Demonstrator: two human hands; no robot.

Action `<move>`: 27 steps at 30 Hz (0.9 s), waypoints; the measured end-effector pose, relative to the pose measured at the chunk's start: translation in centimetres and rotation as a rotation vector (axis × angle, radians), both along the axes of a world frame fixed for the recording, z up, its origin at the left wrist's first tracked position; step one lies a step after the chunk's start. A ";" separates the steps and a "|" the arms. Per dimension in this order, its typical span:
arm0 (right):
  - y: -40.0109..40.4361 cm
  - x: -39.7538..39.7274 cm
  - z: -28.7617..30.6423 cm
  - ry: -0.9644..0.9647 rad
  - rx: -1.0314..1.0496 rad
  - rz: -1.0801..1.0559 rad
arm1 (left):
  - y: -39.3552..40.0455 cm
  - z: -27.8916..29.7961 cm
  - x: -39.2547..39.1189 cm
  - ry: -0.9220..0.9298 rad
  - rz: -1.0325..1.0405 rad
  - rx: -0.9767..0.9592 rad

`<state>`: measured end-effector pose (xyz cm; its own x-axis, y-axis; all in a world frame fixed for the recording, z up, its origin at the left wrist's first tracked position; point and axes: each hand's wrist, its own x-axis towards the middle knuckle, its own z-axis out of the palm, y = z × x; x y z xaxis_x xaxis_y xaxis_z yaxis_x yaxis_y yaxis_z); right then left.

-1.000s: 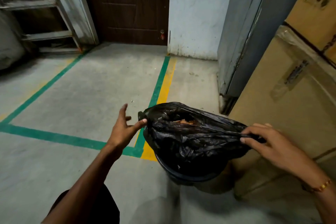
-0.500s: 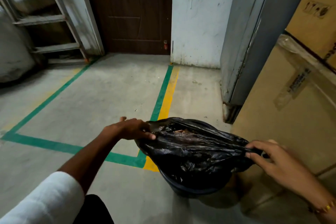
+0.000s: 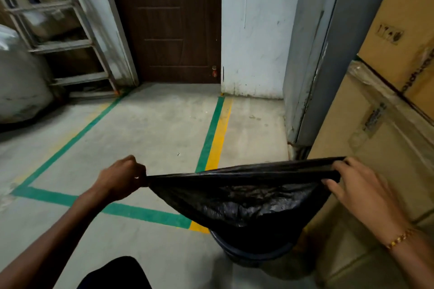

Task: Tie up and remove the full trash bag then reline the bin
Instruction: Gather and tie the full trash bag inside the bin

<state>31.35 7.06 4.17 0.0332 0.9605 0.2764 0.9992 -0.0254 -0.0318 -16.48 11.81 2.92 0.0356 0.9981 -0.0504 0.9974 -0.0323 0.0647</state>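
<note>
My left hand [image 3: 122, 177] and right hand [image 3: 352, 185] each clench an end of the crinkled black plastic trash bag [image 3: 246, 197], stretched taut above the round dark bin [image 3: 253, 253]. I'd bring both ends together evenly before knotting, keeping the mouth closed.

Grey concrete floor [image 3: 150, 129] with green and yellow lines [image 3: 212, 134], bin [image 3: 249, 254] and stacked cardboard boxes [image 3: 375, 148] on it

Both forearms are bare, no sleeves showing. A thin gold beaded bracelet [image 3: 398, 239] circles the right wrist, well below the fingers.
</note>
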 end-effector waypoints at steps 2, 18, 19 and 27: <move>0.3 0.2 1.1 0.034 0.019 0.006 | -0.4 0.1 -0.3 -0.235 0.017 0.003; 2.9 0.6 6.3 -0.062 -0.083 0.045 | -0.5 1.6 2.1 -0.631 0.085 0.223; 3.0 0.6 6.3 -0.089 -0.104 0.054 | -0.3 1.6 1.7 -0.554 0.030 0.189; 3.9 0.8 7.0 0.036 -0.266 0.074 | -0.9 2.0 2.4 -0.999 0.214 -0.026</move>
